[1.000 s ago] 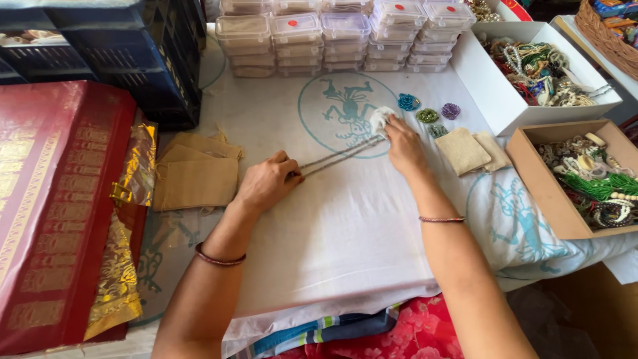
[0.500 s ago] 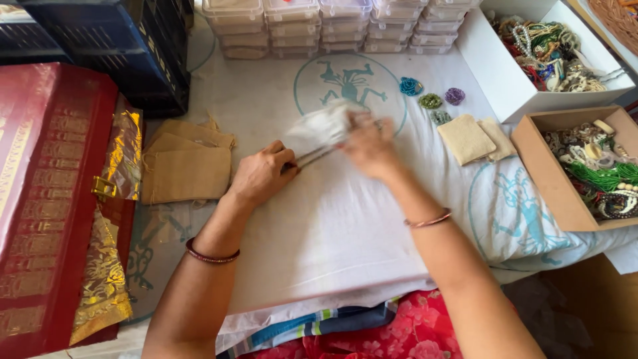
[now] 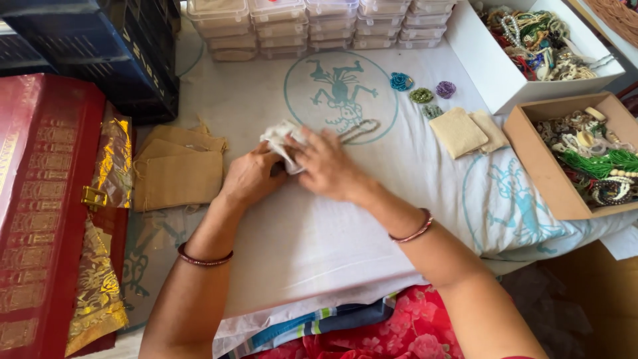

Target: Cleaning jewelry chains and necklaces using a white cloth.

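My left hand (image 3: 247, 178) and my right hand (image 3: 327, 165) meet in the middle of the white cloth-covered table (image 3: 299, 239). Both pinch a small white cloth pouch (image 3: 280, 139) that bunches up between the fingers. A pale beaded string (image 3: 362, 127) trails from under my right hand to the right, lying on the teal printed figure. Each wrist wears a dark red bangle.
Tan cloth pouches (image 3: 178, 171) are stacked to the left; two more (image 3: 466, 131) lie to the right beside small bead coils (image 3: 421, 95). A brown box (image 3: 585, 159) and a white box (image 3: 531, 40) hold beads. Clear lidded tubs (image 3: 312, 23) line the back. A red box (image 3: 46, 199) sits far left.
My hands drew the long beaded string in from the right and came together at the centre left; the white pouch now sits bunched between both hands with most of the string gathered.
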